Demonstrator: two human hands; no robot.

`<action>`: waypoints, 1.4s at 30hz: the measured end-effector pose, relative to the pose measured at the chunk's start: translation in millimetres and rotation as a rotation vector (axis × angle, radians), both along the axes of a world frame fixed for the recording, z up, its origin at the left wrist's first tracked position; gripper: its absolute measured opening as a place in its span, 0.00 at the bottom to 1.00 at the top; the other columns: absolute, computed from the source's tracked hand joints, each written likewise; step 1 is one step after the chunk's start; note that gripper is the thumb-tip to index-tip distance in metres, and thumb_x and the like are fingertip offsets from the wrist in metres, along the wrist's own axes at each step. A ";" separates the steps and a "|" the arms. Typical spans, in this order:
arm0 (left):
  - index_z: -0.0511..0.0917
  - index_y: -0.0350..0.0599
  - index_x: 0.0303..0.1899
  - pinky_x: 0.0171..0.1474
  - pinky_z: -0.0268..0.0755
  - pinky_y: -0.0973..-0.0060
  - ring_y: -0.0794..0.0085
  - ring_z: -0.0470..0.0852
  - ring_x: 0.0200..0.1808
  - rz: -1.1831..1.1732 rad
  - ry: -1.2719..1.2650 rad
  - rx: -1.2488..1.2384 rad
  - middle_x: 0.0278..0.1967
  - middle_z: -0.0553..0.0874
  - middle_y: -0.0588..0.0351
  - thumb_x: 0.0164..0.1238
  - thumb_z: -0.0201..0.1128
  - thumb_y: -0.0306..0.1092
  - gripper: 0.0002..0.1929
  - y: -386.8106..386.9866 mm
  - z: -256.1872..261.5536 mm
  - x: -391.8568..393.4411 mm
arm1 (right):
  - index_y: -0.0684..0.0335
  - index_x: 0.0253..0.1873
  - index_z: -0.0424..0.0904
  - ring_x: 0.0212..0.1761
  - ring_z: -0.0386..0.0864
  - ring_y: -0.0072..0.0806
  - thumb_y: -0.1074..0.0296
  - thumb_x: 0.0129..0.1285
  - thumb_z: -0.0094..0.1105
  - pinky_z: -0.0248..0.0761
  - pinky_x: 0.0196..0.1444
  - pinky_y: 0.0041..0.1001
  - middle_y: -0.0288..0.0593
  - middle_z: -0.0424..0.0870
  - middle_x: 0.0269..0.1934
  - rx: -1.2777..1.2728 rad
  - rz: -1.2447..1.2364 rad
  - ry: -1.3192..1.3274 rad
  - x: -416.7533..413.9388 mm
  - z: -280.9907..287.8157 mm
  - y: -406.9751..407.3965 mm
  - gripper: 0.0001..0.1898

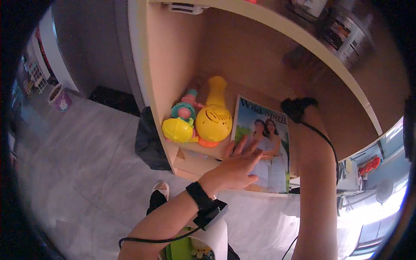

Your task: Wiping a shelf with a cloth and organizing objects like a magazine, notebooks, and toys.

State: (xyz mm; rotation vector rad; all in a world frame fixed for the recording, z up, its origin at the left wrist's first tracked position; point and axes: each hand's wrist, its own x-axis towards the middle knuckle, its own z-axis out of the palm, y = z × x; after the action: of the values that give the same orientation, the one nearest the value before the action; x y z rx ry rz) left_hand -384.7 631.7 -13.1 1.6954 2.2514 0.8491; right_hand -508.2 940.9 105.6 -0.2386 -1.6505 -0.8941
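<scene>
My left hand (239,162) spreads its fingers over the lower left of a glossy printed cover (273,156), which shows two people and bears writing. The hand appears to rest on it, though contact is not certain. The cover lies on a wooden shelf and reaches its front edge. My right hand (302,73) extends deep into the shelf's dark right side, blurred, so its fingers and any hold are unclear. Left of the cover sits a yellow plastic toy with slots (214,123), resembling a hair dryer. Beside it are a smaller bright yellow toy (177,130) and a teal-and-pink toy (184,110).
Above, the upper shelf's edge (279,24) curves over my right arm, with a labelled container (346,35) on it. A black bag (151,139) stands against the shelf's left side. Below is a white plastic seat (219,239); a purple bin (60,99) stands farther left.
</scene>
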 end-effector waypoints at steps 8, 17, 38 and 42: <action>0.55 0.43 0.67 0.67 0.30 0.48 0.51 0.36 0.72 -0.016 -0.011 -0.011 0.70 0.50 0.46 0.59 0.56 0.49 0.37 -7.3 2.7 -3.1 | 0.61 0.67 0.56 0.68 0.50 0.58 0.42 0.57 0.52 0.42 0.67 0.54 0.56 0.54 0.67 -0.422 0.031 0.039 -2.3 -14.0 -4.9 0.38; 0.55 0.46 0.66 0.65 0.32 0.44 0.48 0.39 0.72 0.038 -0.006 0.092 0.69 0.52 0.45 0.55 0.61 0.46 0.38 -0.4 -10.7 0.9 | 0.55 0.65 0.62 0.71 0.45 0.51 0.46 0.55 0.55 0.36 0.70 0.51 0.50 0.53 0.69 -0.428 0.608 -0.170 -79.8 -21.9 -153.9 0.34; 0.55 0.46 0.67 0.67 0.31 0.46 0.50 0.38 0.72 0.025 0.028 -0.028 0.71 0.47 0.49 0.58 0.57 0.49 0.37 -6.1 -2.1 -1.0 | 0.68 0.69 0.47 0.71 0.35 0.59 0.34 0.56 0.48 0.28 0.69 0.54 0.59 0.40 0.71 -0.416 0.041 -0.137 20.8 -59.1 0.7 0.47; 0.56 0.45 0.67 0.67 0.31 0.47 0.50 0.37 0.72 0.013 -0.014 -0.070 0.71 0.46 0.48 0.58 0.57 0.50 0.37 -4.4 7.1 -0.1 | 0.65 0.71 0.39 0.71 0.31 0.62 0.28 0.51 0.49 0.30 0.68 0.58 0.64 0.37 0.70 -0.657 -0.016 -0.084 -1.1 -66.6 8.4 0.55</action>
State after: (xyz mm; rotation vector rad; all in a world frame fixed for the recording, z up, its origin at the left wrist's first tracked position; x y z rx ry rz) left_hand -384.7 627.3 -6.0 1.6413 2.2576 0.7732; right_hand -509.3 949.3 39.1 -0.6695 -1.9836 -0.3477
